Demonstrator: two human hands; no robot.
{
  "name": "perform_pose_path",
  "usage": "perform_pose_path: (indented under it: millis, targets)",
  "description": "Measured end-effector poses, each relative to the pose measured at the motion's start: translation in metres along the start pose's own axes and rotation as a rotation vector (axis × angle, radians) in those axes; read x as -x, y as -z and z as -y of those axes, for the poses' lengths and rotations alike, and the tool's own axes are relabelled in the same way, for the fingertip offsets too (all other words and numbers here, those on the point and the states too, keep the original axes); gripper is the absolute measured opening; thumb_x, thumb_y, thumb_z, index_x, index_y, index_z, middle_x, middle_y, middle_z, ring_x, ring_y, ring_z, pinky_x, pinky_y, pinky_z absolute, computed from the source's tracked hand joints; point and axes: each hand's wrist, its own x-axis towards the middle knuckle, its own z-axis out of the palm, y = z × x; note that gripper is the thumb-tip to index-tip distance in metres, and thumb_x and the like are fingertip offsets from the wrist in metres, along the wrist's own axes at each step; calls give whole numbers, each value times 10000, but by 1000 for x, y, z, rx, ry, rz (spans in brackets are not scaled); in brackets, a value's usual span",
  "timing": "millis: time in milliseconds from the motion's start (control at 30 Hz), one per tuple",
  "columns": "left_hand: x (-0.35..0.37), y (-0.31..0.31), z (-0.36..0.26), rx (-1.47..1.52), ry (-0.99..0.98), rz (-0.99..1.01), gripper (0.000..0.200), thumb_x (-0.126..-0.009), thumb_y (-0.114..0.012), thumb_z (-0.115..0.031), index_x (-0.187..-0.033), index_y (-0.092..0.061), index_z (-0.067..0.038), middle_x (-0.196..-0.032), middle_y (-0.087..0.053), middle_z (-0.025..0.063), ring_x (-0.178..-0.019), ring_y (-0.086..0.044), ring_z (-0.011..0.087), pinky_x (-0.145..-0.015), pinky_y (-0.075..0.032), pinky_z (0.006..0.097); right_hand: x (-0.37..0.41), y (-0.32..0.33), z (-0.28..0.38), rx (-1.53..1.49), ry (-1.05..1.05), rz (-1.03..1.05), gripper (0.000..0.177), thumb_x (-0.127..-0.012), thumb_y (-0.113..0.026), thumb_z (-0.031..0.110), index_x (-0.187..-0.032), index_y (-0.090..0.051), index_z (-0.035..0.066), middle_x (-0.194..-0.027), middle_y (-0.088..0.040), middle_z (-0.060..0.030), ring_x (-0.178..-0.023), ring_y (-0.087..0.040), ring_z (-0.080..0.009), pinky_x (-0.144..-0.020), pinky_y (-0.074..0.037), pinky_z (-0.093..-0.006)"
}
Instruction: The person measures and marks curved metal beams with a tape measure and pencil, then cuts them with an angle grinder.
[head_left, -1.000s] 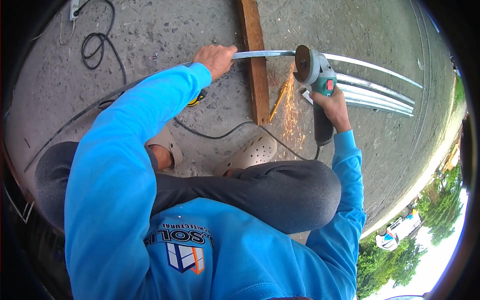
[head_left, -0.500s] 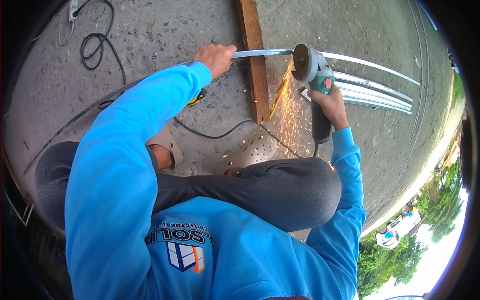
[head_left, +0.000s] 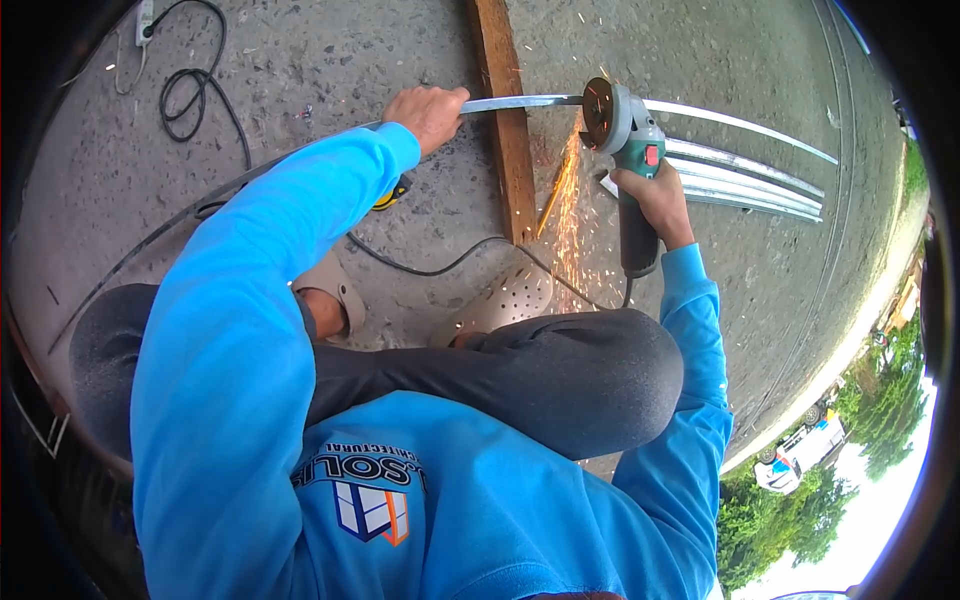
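My left hand (head_left: 427, 117) is closed round a long, thin metal bar (head_left: 530, 103), which rests across a brown wooden beam (head_left: 507, 130). In my right hand (head_left: 657, 203) is a green and grey angle grinder (head_left: 638, 150) with a red switch. Its disc (head_left: 599, 114) meets the bar just right of the beam, and orange sparks (head_left: 568, 205) stream down from there towards my shoe. Past the disc, the bar's line runs on to the right. The exact contact point is partly hidden by the disc.
Several metal profiles (head_left: 745, 180) lie on the concrete floor (head_left: 420, 40) to the right. A black cable (head_left: 430, 270) crosses near my shoe (head_left: 515, 297). A pencil-like yellow stick (head_left: 548, 212) lies by the beam; a yellow and black object (head_left: 393, 195) sits under my left arm. A coiled cord (head_left: 195, 105) is at upper left.
The grinder and my right hand have shifted slightly up and left, and the disc sits a little higher over the bar. Sparks still fly, in a narrower stream. My left hand keeps its hold.
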Motion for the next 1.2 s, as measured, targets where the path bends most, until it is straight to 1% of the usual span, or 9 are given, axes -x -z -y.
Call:
perform_pose_path:
  millis: [133, 333, 400, 533, 633, 800, 933, 1133, 1200]
  targets:
    - [0, -4, 2, -1, 4, -16, 153, -930, -679, -149, -1046, -665, -52, -883, -737, 181, -831, -734, 370, -747, -592, 478, -1, -1, 2, 8, 16, -5, 513, -710, -803, 316, -1037, -675, -58, -918, -718, -130, -822, -674, -203, -784, -536, -338]
    - [0, -4, 2, 6, 24, 15, 156, -926, -674, -146, -1054, -664, -59, -885, -737, 182, -843, -732, 375, -754, -590, 484, -2, -1, 5, 13, 51, -11, 502, -711, -801, 316, -1026, -676, -54, -906, -714, -128, -807, -664, -203, -778, -533, -339]
    - [0, -6, 5, -15, -7, -24, 158, -965, -651, -209, -1040, -658, -71, -840, -724, 179, -797, -722, 383, -719, -586, 480, -1, -1, 6, 5, 42, -15, 511, -704, -800, 326, -1024, -677, -53, -902, -712, -130, -800, -662, -210, -775, -532, -344]
    - [0, -7, 4, -5, -7, -37, 147, -964, -649, -202, -1030, -656, -71, -842, -725, 179, -801, -722, 383, -722, -584, 485, 2, -1, 6, 45, 17, -10, 523, -699, -797, 336, -1026, -676, -53, -901, -711, -132, -798, -664, -215, -769, -533, -350]
    - [1, -8, 5, -2, 0, -31, 142, -961, -650, -198, -1027, -655, -72, -849, -726, 179, -808, -722, 384, -728, -582, 490, 2, -2, 4, 53, -4, -16, 516, -697, -794, 343, -1006, -678, -54, -886, -710, -131, -784, -664, -215, -756, -534, -348]
    - [1, -7, 6, 0, -15, -36, 139, -961, -649, -191, -1030, -658, -71, -857, -726, 183, -812, -722, 384, -727, -581, 491, 3, -1, 9, 6, 31, -1, 460, -702, -790, 321, -953, -684, -49, -853, -707, -122, -756, -660, -207, -729, -527, -341]
    - [1, -8, 5, 6, -1, -47, 138, -956, -655, -191, -1026, -660, -71, -857, -726, 182, -807, -722, 382, -723, -582, 488, 1, 1, 12, -25, 54, 14, 452, -708, -789, 310, -958, -684, -53, -850, -706, -119, -756, -658, -203, -730, -526, -343]
    - [2, -9, 6, -11, -10, -64, 150, -957, -663, -203, -1026, -661, -70, -854, -726, 181, -800, -724, 372, -713, -585, 475, 1, 6, 15, 47, 37, 28, 463, -718, -793, 320, -970, -688, -54, -874, -707, -123, -785, -655, -199, -760, -523, -340]
    - [3, -10, 6, 22, -13, -76, 183, -955, -670, -224, -1033, -661, -58, -839, -724, 178, -814, -721, 376, -736, -575, 487, 6, 10, 14, 19, 55, -15, 480, -728, -798, 330, -994, -682, -52, -900, -710, -120, -808, -656, -190, -773, -524, -338]
